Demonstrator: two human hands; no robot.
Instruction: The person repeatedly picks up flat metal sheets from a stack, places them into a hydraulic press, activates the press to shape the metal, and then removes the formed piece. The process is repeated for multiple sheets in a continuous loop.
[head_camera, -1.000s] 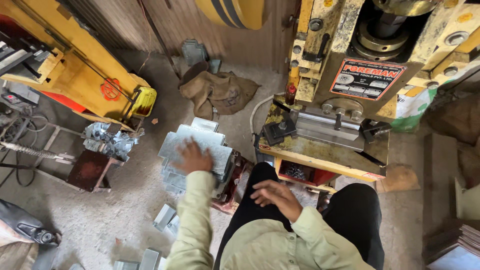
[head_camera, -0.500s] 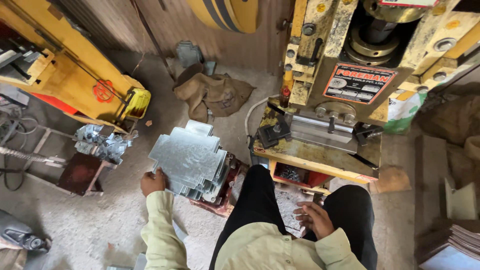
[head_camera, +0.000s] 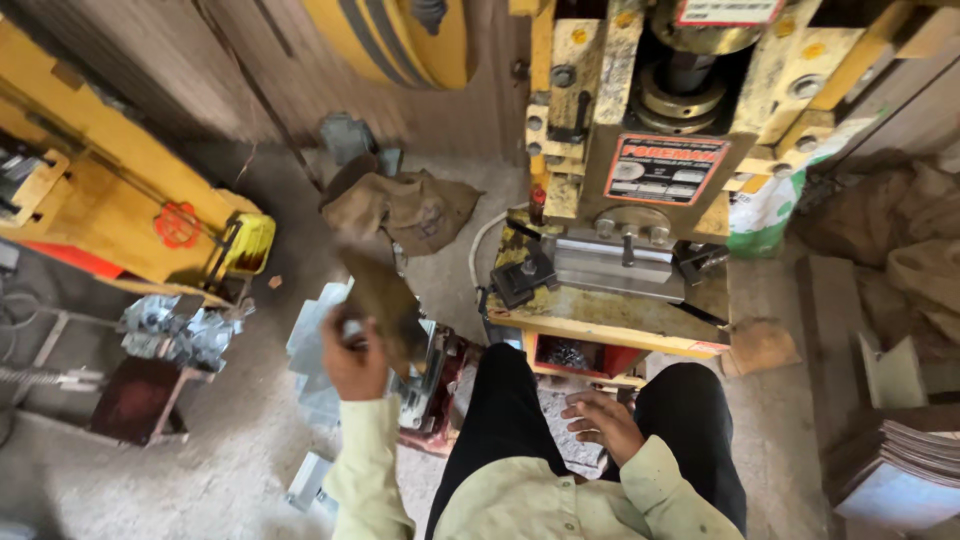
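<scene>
Left hand (head_camera: 352, 352) now raised, metal sheet (head_camera: 383, 300) in grip.

One head-worn camera looks steeply down (close) over lap and floor (head_camera: 130, 490).

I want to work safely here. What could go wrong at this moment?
The left hand lifts a thin metal sheet bare; its edges may cut the fingers. The sheet looks blurred and could slip onto the stack of sheets below. The right hand rests low between the knees, close under the press machine.
</scene>
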